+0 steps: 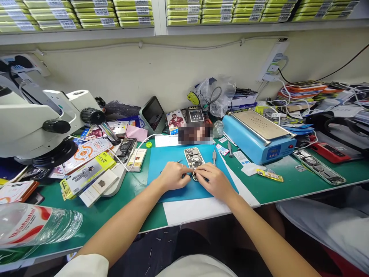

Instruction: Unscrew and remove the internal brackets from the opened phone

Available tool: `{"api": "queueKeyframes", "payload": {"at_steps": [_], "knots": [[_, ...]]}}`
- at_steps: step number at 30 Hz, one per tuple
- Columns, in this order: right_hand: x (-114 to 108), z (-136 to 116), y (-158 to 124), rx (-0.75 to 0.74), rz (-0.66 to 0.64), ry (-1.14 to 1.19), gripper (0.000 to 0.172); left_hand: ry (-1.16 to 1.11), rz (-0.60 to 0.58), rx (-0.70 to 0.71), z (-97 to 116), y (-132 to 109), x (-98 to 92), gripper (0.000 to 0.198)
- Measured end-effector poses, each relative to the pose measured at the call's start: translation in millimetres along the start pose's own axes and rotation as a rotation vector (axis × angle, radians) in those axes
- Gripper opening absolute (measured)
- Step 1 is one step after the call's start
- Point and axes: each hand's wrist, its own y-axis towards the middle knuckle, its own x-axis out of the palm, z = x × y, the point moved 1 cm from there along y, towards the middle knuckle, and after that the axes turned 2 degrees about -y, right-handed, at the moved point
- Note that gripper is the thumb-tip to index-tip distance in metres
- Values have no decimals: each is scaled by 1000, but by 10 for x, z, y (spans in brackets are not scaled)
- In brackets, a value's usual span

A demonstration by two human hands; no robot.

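Observation:
An opened phone (193,157) with its insides bare lies on a blue mat (167,184) in the middle of the bench. My left hand (172,176) rests on the mat at the phone's left side, fingers curled, with a thin metal tool tip (179,161) sticking out above it. My right hand (212,180) is on the phone's lower end, fingertips pinched together on it. Both hands' fingertips meet over the phone's lower part; what they pinch is too small to make out.
A white microscope (43,123) stands at the left above boxes and cards. A blue heating plate (258,136) sits right of the mat, another opened phone (318,166) further right. A water bottle (34,227) lies at the near left. A screwdriver (214,157) lies beside the phone.

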Motion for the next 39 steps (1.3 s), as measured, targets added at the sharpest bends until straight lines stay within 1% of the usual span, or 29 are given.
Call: {"api": "queueKeyframes", "payload": {"at_steps": [6, 9, 12, 17, 20, 30, 39], "knots": [[-19, -16, -3, 34, 27, -31, 27, 14, -64, 61, 61, -30, -62, 25], [-18, -17, -2, 33, 25, -44, 27, 26, -72, 64, 77, -38, -81, 25], [-14, -11, 2, 37, 26, -50, 27, 35, -45, 40, 64, -31, -73, 27], [-16, -4, 27, 41, 30, -60, 27, 38, 71, -52, -10, -9, -19, 27], [-19, -9, 49, 31, 9, -71, 28, 25, 111, -72, -39, 0, 13, 28], [-49, -26, 73, 30, -57, -77, 26, -27, 150, -78, -47, 9, 27, 26], [-60, 36, 115, 60, -111, -60, 27, -47, 144, -64, -49, 16, 34, 27]]}}
